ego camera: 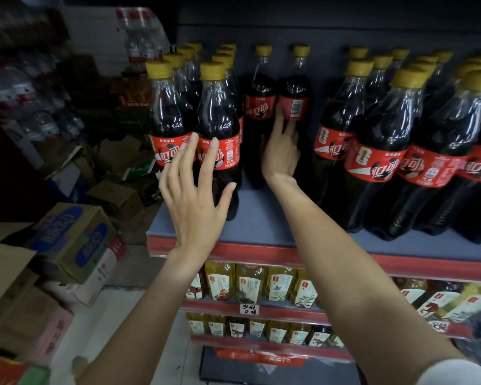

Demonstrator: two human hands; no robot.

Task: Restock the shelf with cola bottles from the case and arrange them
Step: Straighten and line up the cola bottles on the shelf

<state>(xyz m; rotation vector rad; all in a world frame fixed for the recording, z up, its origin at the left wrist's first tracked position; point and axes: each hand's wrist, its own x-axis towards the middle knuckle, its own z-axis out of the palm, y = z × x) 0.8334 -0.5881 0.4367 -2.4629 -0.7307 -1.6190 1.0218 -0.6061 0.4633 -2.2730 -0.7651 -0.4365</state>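
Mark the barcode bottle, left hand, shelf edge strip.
barcode bottle (294,107), head view, red label.
left hand (196,201), head view, back of hand.
shelf edge strip (261,252), head view, red front lip.

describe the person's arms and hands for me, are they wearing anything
Both forearms are bare, and so are the left hand and right hand: no gloves, rings or watch show. Only a pale, whitish sleeve edge appears on the right arm near the frame's bottom corner.

Shop – stocked shelves (261,254), cartons (72,240)
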